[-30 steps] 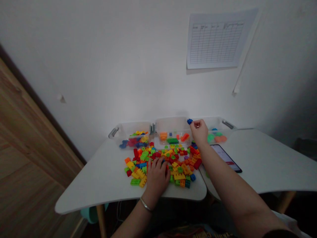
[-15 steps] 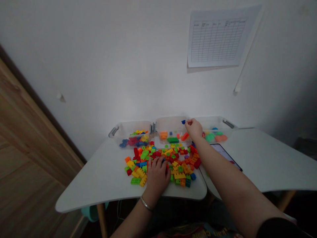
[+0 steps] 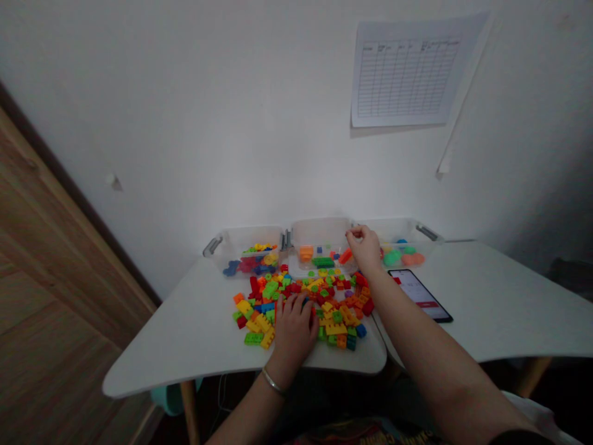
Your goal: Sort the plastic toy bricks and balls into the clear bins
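Note:
Near the middle of the heap, my left hand (image 3: 296, 321) rests on the toy bricks (image 3: 336, 327), its fingers spread over red and blue pieces. Those pieces are partly hidden under it, and I see no grip on any of them. My right hand (image 3: 365, 247) hovers at the right side of the middle clear plastic box (image 3: 319, 232). Its thumb and fingertips are slightly apart, with no brick visible between them. Inside that box lie an orange block (image 3: 306, 253), a green brick (image 3: 323, 262), an orange-red brick (image 3: 345, 255) and small blue pieces.
A left clear box (image 3: 241, 235) holds mixed coloured pieces; a right clear box (image 3: 393, 225) holds green, orange and blue ones. On the white table (image 3: 185, 334), a phone (image 3: 421, 296) lies beside my right forearm. A printed sheet (image 3: 407, 74) hangs on the wall.
The small blue piece has left my right fingers, and a blue piece now shows in the middle box. My right forearm has shifted, uncovering more of the phone. My left hand stays put.

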